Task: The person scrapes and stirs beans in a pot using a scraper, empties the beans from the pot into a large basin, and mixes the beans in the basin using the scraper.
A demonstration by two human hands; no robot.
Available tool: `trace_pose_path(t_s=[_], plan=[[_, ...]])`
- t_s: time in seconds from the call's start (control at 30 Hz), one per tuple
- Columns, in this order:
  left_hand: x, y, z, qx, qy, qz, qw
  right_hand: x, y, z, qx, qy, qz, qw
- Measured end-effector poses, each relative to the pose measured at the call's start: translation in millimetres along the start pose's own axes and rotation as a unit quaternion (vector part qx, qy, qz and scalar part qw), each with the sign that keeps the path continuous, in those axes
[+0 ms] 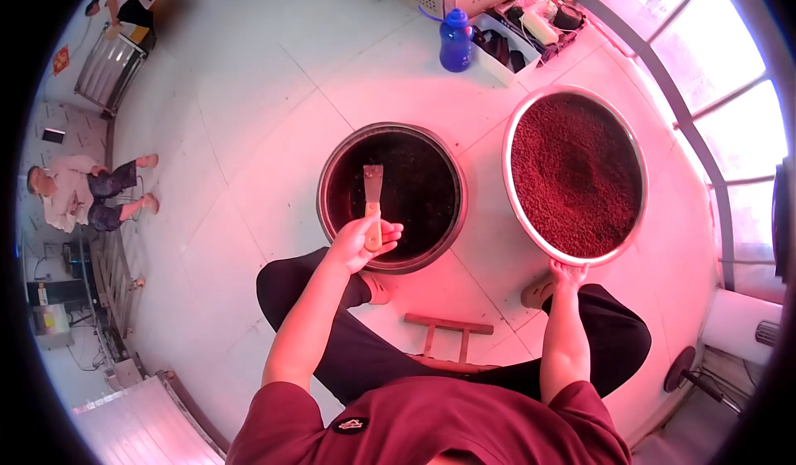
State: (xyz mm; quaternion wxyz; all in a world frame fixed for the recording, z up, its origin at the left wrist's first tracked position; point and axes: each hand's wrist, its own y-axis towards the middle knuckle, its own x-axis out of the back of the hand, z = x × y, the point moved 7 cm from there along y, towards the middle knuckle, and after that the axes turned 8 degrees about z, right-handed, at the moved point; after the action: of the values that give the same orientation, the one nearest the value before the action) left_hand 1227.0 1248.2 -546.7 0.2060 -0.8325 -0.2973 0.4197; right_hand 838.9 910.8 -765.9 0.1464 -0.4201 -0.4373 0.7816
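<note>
Maroon shirt point(448, 419), scraper point(373, 204) in left fingers point(392, 231), blade point(373, 185) beyond — probably over pot point(461, 195)

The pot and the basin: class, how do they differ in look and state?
The pot has a dark rim; the basin has a pale one. The basin holds dark reddish granules, while the pot's inside looks mostly black. The right hand touches the basin's rim; the left hand holds a scraper over the pot. Both look round and open-topped.
</note>
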Motion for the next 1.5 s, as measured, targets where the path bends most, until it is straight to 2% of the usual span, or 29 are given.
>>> trace_pose_path(t_s=[0.03, 0.1, 0.17, 0.23, 0.37, 0.43, 0.5, 0.53, 0.57, 0.63, 0.7, 0.73, 0.77, 0.83, 0.9, 0.93, 0.97, 1.0, 1.07, 1.1, 1.17, 1.2, 1.23, 1.3, 1.4, 1.5], plan=[[-4.0, 1.2, 1.4, -0.003, 0.008, 0.003, 1.0, 5.9, -0.4, 0.5, 0.007, -0.009, -0.049, 0.999], [-14.6, 7.7, -4.4, -0.025, 0.055, 0.012, 0.998, 14.2, 13.4, -8.3, 0.058, -0.048, 0.01, 0.997], [-16.8, 10.8, -8.7, -0.054, 0.099, 0.024, 0.993, 11.9, -2.8, -25.3, 0.014, -0.107, 0.069, 0.992], [-17.1, 11.8, -9.6, -0.063, 0.097, 0.022, 0.993, 20.2, -14.9, -55.8, -0.041, -0.106, 0.036, 0.993], [-4.2, 18.6, -8.7, -0.089, 0.099, 0.013, 0.991, 21.9, -46.9, -123.2, -0.109, -0.063, 0.07, 0.99], [1.4, 23.5, -3.3, -0.107, 0.097, 0.003, 0.989, 37.5, -43.4, -149.2, -0.191, -0.04, 0.186, 0.963], [-6.9, 17.8, -5.6, -0.092, 0.12, -0.013, 0.988, 73.2, -23.1, -160.1, -0.237, -0.043, 0.161, 0.957], [-2.1, 22.9, 1.3, -0.075, 0.121, -0.009, 0.99, 70.1, -45.1, -165.8, -0.252, -0.007, 0.078, 0.964], [-1.1, 26.2, 4.2, -0.07, 0.129, -0.007, 0.989, 75.7, -49.6, -168.4, -0.291, -0.017, 0.074, 0.954], [-7.3, 23.8, 1.2, -0.068, 0.141, 0.003, 0.988, 70.4, -67.2, -170.4, -0.213, -0.047, 0.019, 0.976], [-6.2, 29.5, 5.8, -0.1, 0.141, -0.021, 0.985, 48.8, -116.5, -204.4, -0.397, -0.08, 0.005, 0.914], [0.6, 43.1, 14.8, -0.12, 0.161, -0.008, 0.98, 10.3, -164.9, -222.4, -0.384, -0.205, 0.054, 0.898], [1.3, 42.4, 17.6, -0.098, 0.165, -0.005, 0.981, -25.0, -197.2, -244.7, -0.393, -0.242, 0.133, 0.877], [6.0, 46.5, 28.2, -0.12, 0.209, -0.015, 0.97, -75.5, -245.9, -281.8, -0.404, -0.306, 0.285, 0.814], [-16.2, 9.8, 28.8, -0.059, 0.165, -0.062, 0.983, -102.2, -274.8, -309.4, -0.422, -0.364, 0.345, 0.755], [-25.7, -1.3, 36.4, -0.064, 0.163, -0.074, 0.982, -105.6, -273.1, -319.7, -0.392, -0.38, 0.387, 0.743], [3.4, 27.3, 65.7, -0.131, 0.232, -0.136, 0.954, -105.8, -268.8, -331.8, -0.353, -0.399, 0.42, 0.735], [32.5, 65.7, 94.9, -0.309, 0.328, -0.108, 0.886, -99.6, -259.6, -338.5, -0.318, -0.437, 0.404, 0.738], [16.0, 31.3, 92.5, -0.255, 0.279, -0.233, 0.896, -89.6, -254.1, -331.7, -0.265, -0.492, 0.371, 0.741], [-7.1, 2.4, 77.1, -0.211, 0.171, -0.235, 0.933, -88.4, -251.6, -326.8, -0.251, -0.507, 0.362, 0.741], [32.1, 34.4, 146.1, -0.081, -0.048, -0.108, 0.99, -82.3, -247.0, -316.7, -0.264, -0.498, 0.378, 0.735], [39.3, 17.4, 171.9, -0.023, -0.128, -0.233, 0.964, -72.8, -233.2, -309.5, -0.265, -0.499, 0.353, 0.746], [44.0, -3.7, 194.0, 0.033, -0.198, -0.354, 0.914, -66.8, -220.7, -303.0, -0.267, -0.497, 0.333, 0.755], [69.6, -0.1, 237.9, 0.136, -0.325, -0.385, 0.853, -63.7, -211.4, -289.7, -0.275, -0.518, 0.309, 0.748], [96.6, 16.1, 228.4, 0.034, -0.33, -0.429, 0.84, -55.3, -200.3, -271.7, -0.279, -0.535, 0.286, 0.744], [160.1, 75.2, 260.8, -0.087, -0.378, -0.351, 0.852, -51.3, -195.8, -254.3, -0.28, -0.548, 0.291, 0.732]])
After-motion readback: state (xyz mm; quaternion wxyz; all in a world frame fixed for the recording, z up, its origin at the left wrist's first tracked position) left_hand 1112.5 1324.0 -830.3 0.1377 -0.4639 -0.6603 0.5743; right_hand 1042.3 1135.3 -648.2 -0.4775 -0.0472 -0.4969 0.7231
